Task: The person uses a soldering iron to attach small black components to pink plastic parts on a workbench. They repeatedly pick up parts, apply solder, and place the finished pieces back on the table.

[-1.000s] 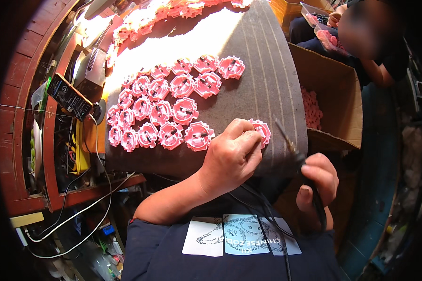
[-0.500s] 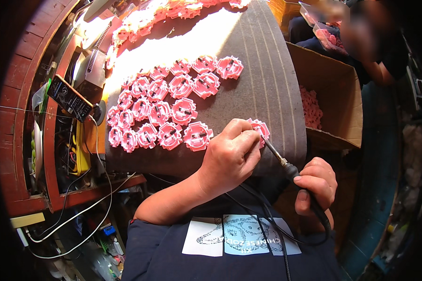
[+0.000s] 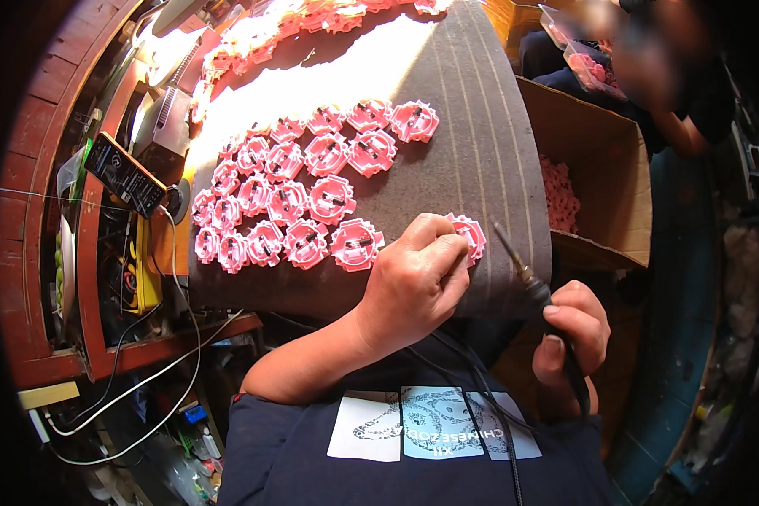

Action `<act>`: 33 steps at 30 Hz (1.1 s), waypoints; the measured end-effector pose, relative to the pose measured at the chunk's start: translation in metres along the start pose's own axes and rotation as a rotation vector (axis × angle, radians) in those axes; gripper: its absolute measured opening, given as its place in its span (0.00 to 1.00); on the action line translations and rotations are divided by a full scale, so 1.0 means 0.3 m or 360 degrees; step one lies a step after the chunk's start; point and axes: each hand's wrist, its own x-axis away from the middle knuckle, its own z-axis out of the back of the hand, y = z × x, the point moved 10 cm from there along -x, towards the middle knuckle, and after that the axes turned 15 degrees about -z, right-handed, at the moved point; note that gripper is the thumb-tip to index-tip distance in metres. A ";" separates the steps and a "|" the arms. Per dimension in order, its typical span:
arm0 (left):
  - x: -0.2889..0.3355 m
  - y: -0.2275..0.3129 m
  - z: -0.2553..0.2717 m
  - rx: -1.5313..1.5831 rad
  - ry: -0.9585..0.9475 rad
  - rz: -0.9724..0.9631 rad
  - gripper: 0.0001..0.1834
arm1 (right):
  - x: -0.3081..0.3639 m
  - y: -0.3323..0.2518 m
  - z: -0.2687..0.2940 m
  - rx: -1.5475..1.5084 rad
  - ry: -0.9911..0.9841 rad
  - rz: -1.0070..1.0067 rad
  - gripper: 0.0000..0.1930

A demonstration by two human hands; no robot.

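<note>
The left hand (image 3: 422, 270) is curled with bent knuckles up, its fingertips bunched against the left edge of a pink plastic housing (image 3: 471, 239). The knuckles hide the tips, so whether they pinch the housing or something thin beside it cannot be told. That housing lies near the right-hand edge of the worktop (image 3: 476, 160), apart from the other parts, its notched rim partly covered by the fingers.

The right hand (image 3: 573, 333) grips a soldering iron (image 3: 538, 291) by its dark, smooth handle, thumb and fingers wrapped round it. The slim metal barrel slants up and to the left, and its pointed tip sits just right of the housing, not touching it. A black cable (image 3: 511, 451) with a woven-looking sheath hangs over the dark T-shirt (image 3: 304, 460).

The worktop is matt grey, with thin pale stripes along its right side. On its left part stand uneven rows of pink housings (image 3: 287, 202), roundish and shallow, with jagged tabbed rims and small black pieces inside. Strong sunlight bleaches the surface behind them, where more pink parts (image 3: 253, 38) are heaped. To the right, an open cardboard box (image 3: 603, 160) of plain brown board holds a pile of pink pieces (image 3: 560, 198).
</note>
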 end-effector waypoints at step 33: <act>-0.004 0.008 0.005 -0.0003 0.0004 -0.0068 0.11 | -0.144 0.082 -0.247 0.0311 -0.0335 -0.0184 0.28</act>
